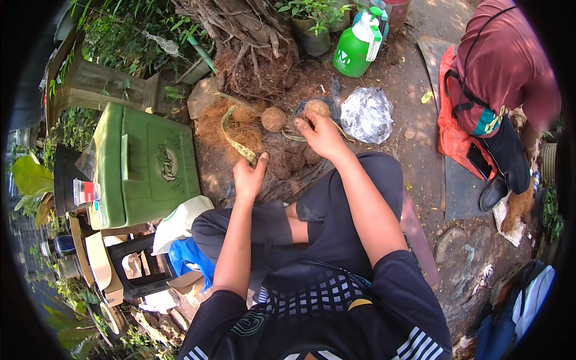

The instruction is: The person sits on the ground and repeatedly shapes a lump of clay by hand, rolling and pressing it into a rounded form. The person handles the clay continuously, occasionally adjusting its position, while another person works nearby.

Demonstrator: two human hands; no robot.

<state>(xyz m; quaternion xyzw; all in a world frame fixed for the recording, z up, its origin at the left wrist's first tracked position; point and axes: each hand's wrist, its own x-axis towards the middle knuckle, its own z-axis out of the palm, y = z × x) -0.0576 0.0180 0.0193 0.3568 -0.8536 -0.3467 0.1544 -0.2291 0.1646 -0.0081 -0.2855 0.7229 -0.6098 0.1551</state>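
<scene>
Above the crossed legs (271,223), the left hand (249,178) pinches the low end of a speckled strip (239,148) in its fingers, maybe to leave the top loose. The right hand (323,137) has bent fingers (I can't tell around what). Near it sit two brown balls (274,119), then a green sprayer (353,53).

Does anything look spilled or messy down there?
Yes: loose brown fibre lies strewn on the ground beside the green box, near the left hand. It looks spilled because it's spread out in bits.
</scene>
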